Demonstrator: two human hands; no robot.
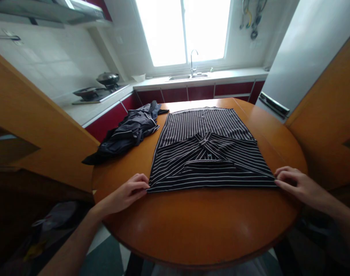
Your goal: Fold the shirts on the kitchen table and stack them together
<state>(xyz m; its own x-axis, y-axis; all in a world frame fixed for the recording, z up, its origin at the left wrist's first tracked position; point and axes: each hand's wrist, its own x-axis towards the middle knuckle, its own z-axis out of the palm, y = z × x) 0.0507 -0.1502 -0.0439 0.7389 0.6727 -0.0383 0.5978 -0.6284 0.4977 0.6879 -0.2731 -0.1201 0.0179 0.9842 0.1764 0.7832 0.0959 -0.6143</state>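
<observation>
A black shirt with white stripes (209,149) lies flat and partly folded on a round wooden table (198,222), sleeves crossed over its middle. My left hand (126,193) pinches the shirt's near left corner, fingers closed on the cloth. At the near right corner, my right hand (297,184) grips the edge in the same way. Both hands rest on the tabletop.
A crumpled dark garment (126,134) lies at the table's far left. Behind are a kitchen counter with a sink and tap (192,73), a stove with pans (102,86), and a bright window. Wooden panels flank both sides.
</observation>
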